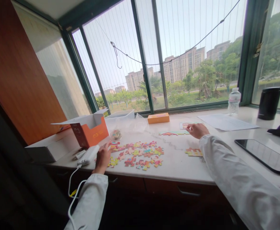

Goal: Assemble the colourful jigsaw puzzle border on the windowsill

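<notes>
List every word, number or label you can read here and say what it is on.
No text can be read for certain.
Orange box: pale marks on its front and dark side, too blurred to read.
Water bottle: label too small.
Paper sheet: print too faint.
Small orange box: no readable text.

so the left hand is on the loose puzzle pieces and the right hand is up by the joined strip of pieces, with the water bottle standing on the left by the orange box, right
Not quite. The water bottle stands on the right by the window, far from the orange box. The head view shows it. The rest holds: the left hand rests on the loose puzzle pieces, and the right hand is by the joined strip of pieces.
</notes>
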The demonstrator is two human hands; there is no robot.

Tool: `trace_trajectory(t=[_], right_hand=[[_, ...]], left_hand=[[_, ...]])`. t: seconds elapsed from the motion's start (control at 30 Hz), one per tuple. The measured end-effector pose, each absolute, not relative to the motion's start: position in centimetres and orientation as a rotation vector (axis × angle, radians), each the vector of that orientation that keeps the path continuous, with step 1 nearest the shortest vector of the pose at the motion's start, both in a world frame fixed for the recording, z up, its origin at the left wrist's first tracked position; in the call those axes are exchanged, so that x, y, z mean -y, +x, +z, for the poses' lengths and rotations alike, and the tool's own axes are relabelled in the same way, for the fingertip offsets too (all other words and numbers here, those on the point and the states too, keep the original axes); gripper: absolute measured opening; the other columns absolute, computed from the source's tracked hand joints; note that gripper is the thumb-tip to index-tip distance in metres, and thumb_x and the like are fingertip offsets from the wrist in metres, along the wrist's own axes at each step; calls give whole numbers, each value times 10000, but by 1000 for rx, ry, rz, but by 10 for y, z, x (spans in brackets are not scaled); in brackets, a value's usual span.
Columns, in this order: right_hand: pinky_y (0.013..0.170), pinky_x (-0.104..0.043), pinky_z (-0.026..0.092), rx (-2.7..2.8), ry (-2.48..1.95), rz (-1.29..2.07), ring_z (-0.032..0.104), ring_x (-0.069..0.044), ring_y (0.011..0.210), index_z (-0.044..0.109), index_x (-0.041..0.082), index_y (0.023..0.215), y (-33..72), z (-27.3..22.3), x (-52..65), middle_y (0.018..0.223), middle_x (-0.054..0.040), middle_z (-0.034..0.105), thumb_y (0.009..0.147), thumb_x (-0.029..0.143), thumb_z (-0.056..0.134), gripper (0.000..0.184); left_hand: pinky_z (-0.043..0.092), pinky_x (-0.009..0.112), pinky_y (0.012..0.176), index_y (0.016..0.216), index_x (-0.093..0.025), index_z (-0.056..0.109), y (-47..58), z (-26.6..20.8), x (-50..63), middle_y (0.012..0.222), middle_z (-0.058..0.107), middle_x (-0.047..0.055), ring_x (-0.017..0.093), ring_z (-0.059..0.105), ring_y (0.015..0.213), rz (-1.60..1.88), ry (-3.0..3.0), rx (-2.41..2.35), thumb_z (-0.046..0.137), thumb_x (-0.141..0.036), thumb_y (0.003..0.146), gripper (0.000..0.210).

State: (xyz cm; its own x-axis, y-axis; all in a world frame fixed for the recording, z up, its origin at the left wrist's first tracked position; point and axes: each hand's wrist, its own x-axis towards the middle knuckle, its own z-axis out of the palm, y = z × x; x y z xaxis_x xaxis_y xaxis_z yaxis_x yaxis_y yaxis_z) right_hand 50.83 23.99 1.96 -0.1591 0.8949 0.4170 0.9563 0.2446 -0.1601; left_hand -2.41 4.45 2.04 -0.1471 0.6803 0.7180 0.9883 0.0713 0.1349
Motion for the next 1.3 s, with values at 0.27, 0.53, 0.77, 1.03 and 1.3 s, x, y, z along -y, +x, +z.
trace_trajectory(t=[0.27,0.53,0.77,1.03,1.3], right_hand=[[752,-327,435,2102,-1666,-208,674,-234,816,758,265,1015,509,16,-244,891,-62,757,893,450,470,363],[741,-314,435,2114,-1662,-208,673,-223,813,750,271,1020,510,16,-243,907,-47,760,897,453,465,360],[750,-327,436,2103,-1685,-182,672,-239,842,751,269,1014,509,20,-239,917,-54,759,894,446,471,353],[823,-318,439,1980,-1760,-185,668,-226,903,745,261,1037,510,34,-230,951,-66,756,913,439,458,359],[864,-339,439,2002,-1812,-150,666,-238,950,743,258,1059,508,35,-229,991,-89,747,918,426,459,358]], left_hand=[[505,398,944,1211,-171,632,-25,18,-47,1147,706,131,269,653,1045,-856,-1717,1892,489,-358,924,371],[508,373,929,1198,-195,656,-19,21,-43,1140,713,116,259,661,1026,-873,-1714,1918,546,-375,894,370],[537,324,851,1145,-214,678,-10,28,-37,1071,740,85,220,698,904,-913,-1783,1969,600,-453,853,386],[551,291,827,1096,-214,685,-23,21,-49,1001,760,58,229,714,904,-909,-1795,2083,668,-507,765,443],[538,287,838,1160,-215,664,-28,19,-52,1039,757,64,230,711,944,-811,-1776,2141,657,-507,757,497]])
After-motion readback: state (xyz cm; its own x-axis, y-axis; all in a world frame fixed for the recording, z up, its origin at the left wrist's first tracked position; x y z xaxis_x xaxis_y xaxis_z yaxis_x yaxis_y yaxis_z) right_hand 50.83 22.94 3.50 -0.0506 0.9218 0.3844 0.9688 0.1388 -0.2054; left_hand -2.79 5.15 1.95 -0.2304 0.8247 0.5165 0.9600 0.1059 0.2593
